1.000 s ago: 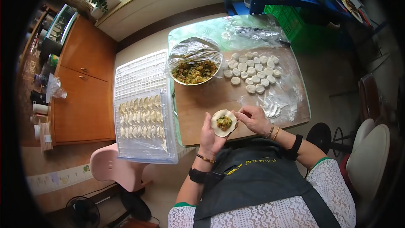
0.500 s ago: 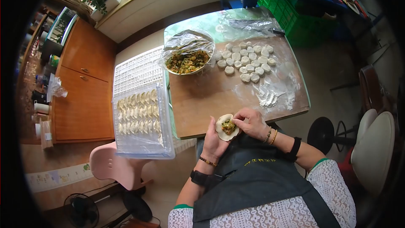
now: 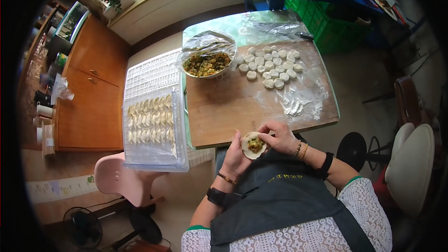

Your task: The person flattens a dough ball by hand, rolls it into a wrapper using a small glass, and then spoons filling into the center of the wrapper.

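Observation:
A round dough wrapper [image 3: 247, 149] with a mound of chopped filling [image 3: 255, 145] at its centre lies open near the board's front edge. My left hand [image 3: 234, 157] supports it from the left, thumb up along its rim. From the right, my right hand [image 3: 279, 137] pinches the wrapper's edge between thumb and forefinger. Farther back on the wooden board [image 3: 224, 112] are several floured dough pieces [image 3: 269, 65] beside a patch of flour [image 3: 295, 105]. A bowl of filling [image 3: 207, 64], partly covered with plastic film, stands at the board's back left.
Left of the board, a clear plastic tray [image 3: 154, 156] holds rows of folded dumplings [image 3: 150, 120], next to a white slatted rack [image 3: 151, 79]. A pink chair [image 3: 122, 179] is below the tray. Green crates [image 3: 333, 28] stand behind the table at right.
The view has shifted slightly. The wrapper with its filling has turned a little between my hands, and both hands still hold it.

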The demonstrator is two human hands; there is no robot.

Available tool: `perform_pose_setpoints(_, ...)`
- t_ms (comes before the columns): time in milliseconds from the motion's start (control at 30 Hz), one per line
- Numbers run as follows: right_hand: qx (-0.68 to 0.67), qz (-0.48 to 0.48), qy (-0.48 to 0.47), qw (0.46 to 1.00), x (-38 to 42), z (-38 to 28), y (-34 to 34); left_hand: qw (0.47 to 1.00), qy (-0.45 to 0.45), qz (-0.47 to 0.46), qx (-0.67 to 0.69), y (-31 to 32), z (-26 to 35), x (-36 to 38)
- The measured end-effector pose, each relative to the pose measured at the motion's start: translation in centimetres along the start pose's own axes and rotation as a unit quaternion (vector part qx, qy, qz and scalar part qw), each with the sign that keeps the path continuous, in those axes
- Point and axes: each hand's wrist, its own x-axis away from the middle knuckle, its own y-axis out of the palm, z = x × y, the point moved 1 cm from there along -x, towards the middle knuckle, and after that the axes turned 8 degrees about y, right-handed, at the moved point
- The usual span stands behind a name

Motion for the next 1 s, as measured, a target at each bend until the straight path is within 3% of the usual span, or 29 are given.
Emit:
perform_pose_setpoints(100, -0.078, -0.026, 0.069, 0.994, 0.2, 0.1, 0.2, 1.000, -0.005, 0.009, -0.003, -0.1, -0.3, 0.1)
perform_pose_setpoints(500, -0.110, -0.047, 0.083, 0.989, 0.8, -0.7, 0.2, 1.000, -0.020, -0.017, -0.017, 0.0, -0.4, 0.4)
perform_pose_setpoints(600, -0.095, -0.066, 0.085, 0.990, 0.7, 0.1, 0.3, 0.999, -0.030, -0.022, -0.016, -0.5, -0.7, 0.3)
perform_pose_setpoints(800, 0.064, 0.001, 0.009, 0.998, 0.8, 0.4, -0.2, 0.998, -0.042, -0.034, -0.027, -0.3, -0.8, 0.6)
perform_pose_setpoints(900, 0.062, 0.015, -0.004, 0.998, 0.8, 0.1, 0.0, 0.998, -0.035, -0.033, -0.030, -0.2, -0.6, 0.7)
perform_pose_setpoints(1000, -0.053, -0.046, 0.108, 0.992, 1.2, -1.3, -0.2, 0.998, -0.040, -0.009, -0.046, -0.3, -0.6, 0.7)
